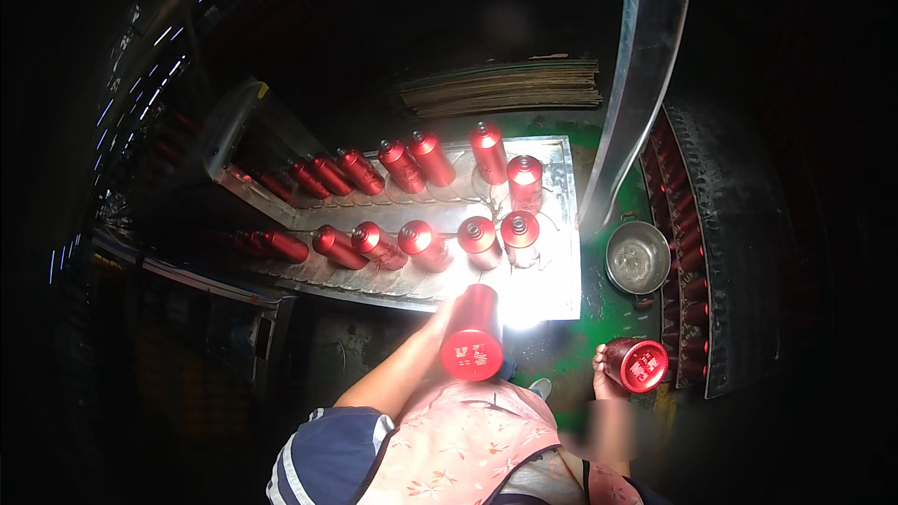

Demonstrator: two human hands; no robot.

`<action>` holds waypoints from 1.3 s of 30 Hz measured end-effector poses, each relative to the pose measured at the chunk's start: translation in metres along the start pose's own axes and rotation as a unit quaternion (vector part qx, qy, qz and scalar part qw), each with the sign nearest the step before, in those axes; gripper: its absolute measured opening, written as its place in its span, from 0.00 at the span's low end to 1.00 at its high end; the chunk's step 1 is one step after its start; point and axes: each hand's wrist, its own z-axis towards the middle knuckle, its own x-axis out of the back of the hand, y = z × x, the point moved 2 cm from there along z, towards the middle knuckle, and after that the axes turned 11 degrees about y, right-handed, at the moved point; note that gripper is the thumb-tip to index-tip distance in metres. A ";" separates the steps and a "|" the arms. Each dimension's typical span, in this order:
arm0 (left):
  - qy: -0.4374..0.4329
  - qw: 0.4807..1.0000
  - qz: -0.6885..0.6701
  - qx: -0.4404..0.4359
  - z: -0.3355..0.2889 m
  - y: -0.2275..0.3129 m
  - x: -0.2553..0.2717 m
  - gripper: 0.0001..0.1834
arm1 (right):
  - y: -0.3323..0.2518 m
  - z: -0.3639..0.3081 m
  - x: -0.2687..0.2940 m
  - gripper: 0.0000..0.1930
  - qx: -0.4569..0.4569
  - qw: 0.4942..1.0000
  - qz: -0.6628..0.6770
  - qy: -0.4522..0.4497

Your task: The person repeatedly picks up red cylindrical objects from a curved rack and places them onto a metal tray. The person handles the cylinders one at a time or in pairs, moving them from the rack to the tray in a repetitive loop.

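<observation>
My left hand (pixel 442 318) is closed round a shiny red metal bottle (pixel 475 327), held in front of my apron with its flat, printed base turned up. Off to the right, my right hand (pixel 601 376) grips a second red bottle (pixel 638 365), whose round base also faces me. Most of the fingers of both hands are hidden by the bottles. Just beyond the left hand, several red bottles with narrow necks stand in two rows along a long metal trough (pixel 559 168). Nearest to that hand are one bottle (pixel 479 241) and its neighbour (pixel 521 236).
A metal post (pixel 631 84) rises beside the trough's right end. A round metal pot (pixel 637 257) rests on the green floor (pixel 608 318). More red bottles (pixel 690 252) line a rack at the right. Stacked flat sheets (pixel 505 87) lie at the back. Glare washes out the trough's near right corner.
</observation>
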 end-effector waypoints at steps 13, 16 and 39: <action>0.277 0.792 0.254 -0.482 -0.138 0.224 0.266 0.20 | 0.256 0.129 -0.085 0.23 0.084 0.924 -0.356 0.109; 0.300 0.635 0.444 -0.556 -0.103 0.252 0.269 0.23 | 0.302 0.153 -0.110 0.26 0.000 0.916 -0.390 0.098; 0.158 0.623 0.444 -0.625 -0.063 0.226 0.229 0.17 | 0.446 0.399 -0.131 0.30 0.310 0.022 -0.932 -0.185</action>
